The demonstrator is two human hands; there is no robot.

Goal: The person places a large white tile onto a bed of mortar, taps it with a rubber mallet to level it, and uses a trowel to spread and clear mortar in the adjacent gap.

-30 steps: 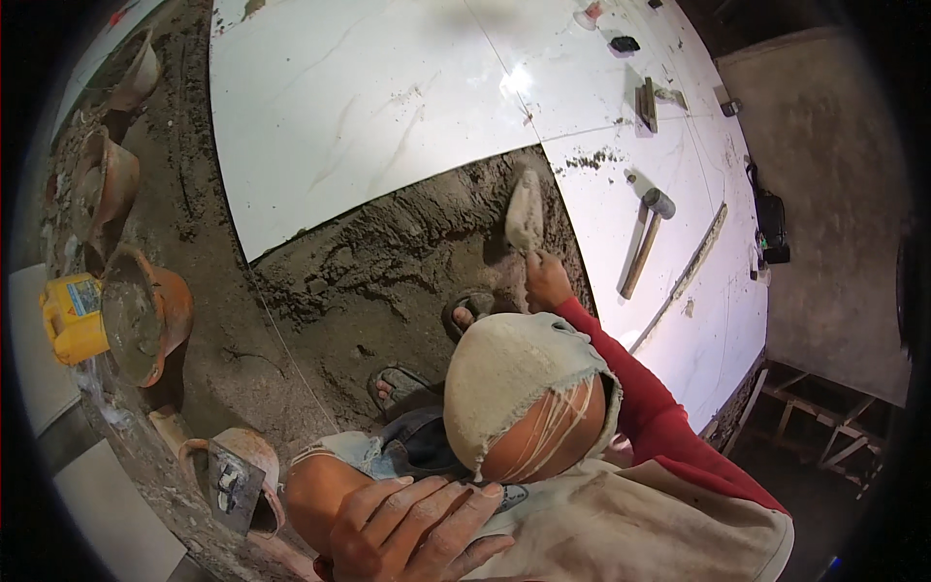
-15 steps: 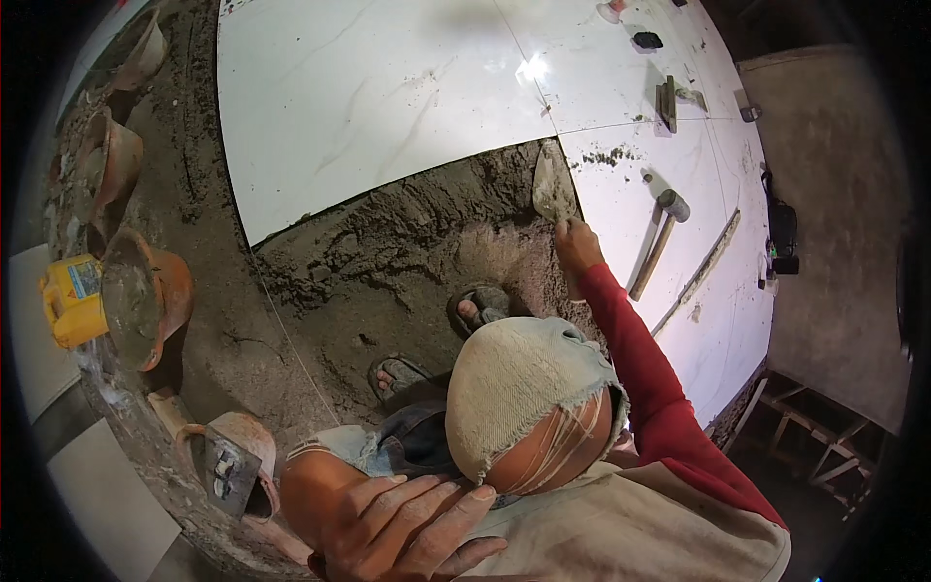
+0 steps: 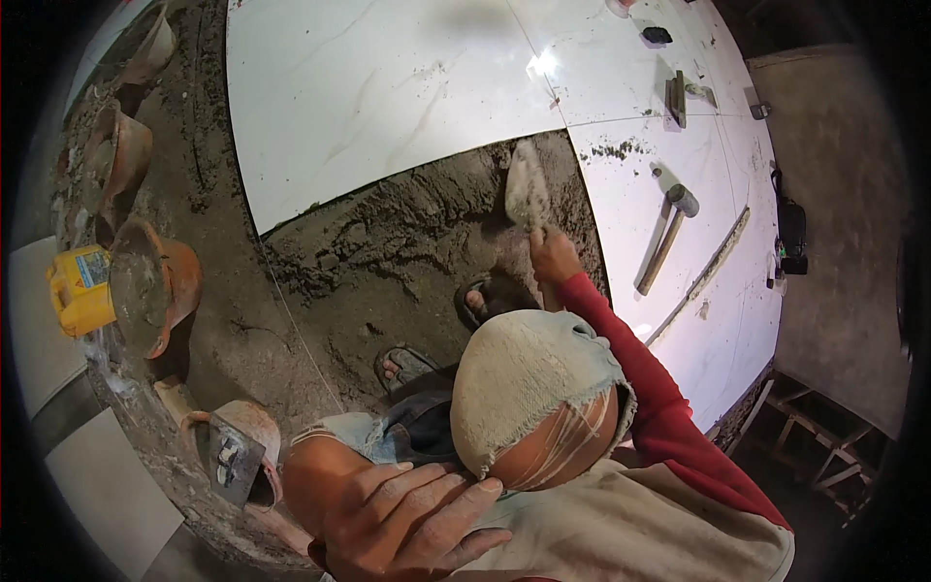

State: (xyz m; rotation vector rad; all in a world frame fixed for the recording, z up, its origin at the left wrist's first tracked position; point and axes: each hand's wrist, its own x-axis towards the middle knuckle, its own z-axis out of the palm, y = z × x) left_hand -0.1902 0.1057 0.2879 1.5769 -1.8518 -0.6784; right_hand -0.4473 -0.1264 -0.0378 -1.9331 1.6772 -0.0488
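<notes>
My right hand (image 3: 554,256) is closed around the handle of a pointed trowel (image 3: 527,186). Its mortar-smeared blade lies over the rough grey mortar bed (image 3: 388,238), a little left of the tile edge at the right. Beyond the bed is a large white veined tile (image 3: 388,92). My left hand (image 3: 417,519) lies with fingers spread on my bent left leg, next to the torn knee of my jeans (image 3: 533,388). My sandalled feet stand in the mortar.
On the right-hand tiles lie a rubber mallet (image 3: 683,201), a long thin bar (image 3: 713,262) and a flat float (image 3: 676,100). Rubber buckets (image 3: 179,281) line the left side, beside a yellow jug (image 3: 80,291). A string (image 3: 296,325) runs low over the mortar.
My right hand has drawn the trowel left, away from the right tile's edge and over the mortar. My left hand keeps its place on the leg. The view has shifted slightly.
</notes>
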